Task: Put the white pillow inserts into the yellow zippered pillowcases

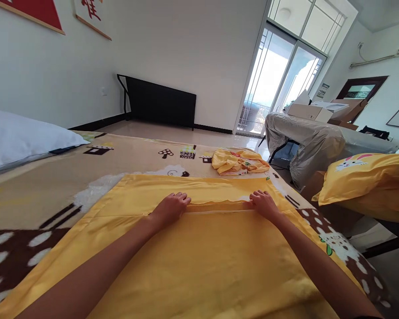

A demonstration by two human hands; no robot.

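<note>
A yellow pillowcase (206, 257) lies spread flat on a patterned blanket (133, 153), with a slit opening running across its upper part. My left hand (172, 207) pinches the edge of that opening left of its middle. At the right part of the same edge, my right hand (264, 205) has its fingers closed on the fabric. Between my hands the edge is lifted slightly and shows a narrow gap. Just beyond the pillowcase sits a crumpled yellow cloth (237, 161) with printed figures, touched by neither hand.
A white pillow (26, 139) lies at the left. On the right is a yellow pillow with a rabbit print (355, 175). Behind it, boxes (310, 112) stand on a plastic-covered piece of furniture (306, 133). A black folded frame (161, 103) leans against the far wall.
</note>
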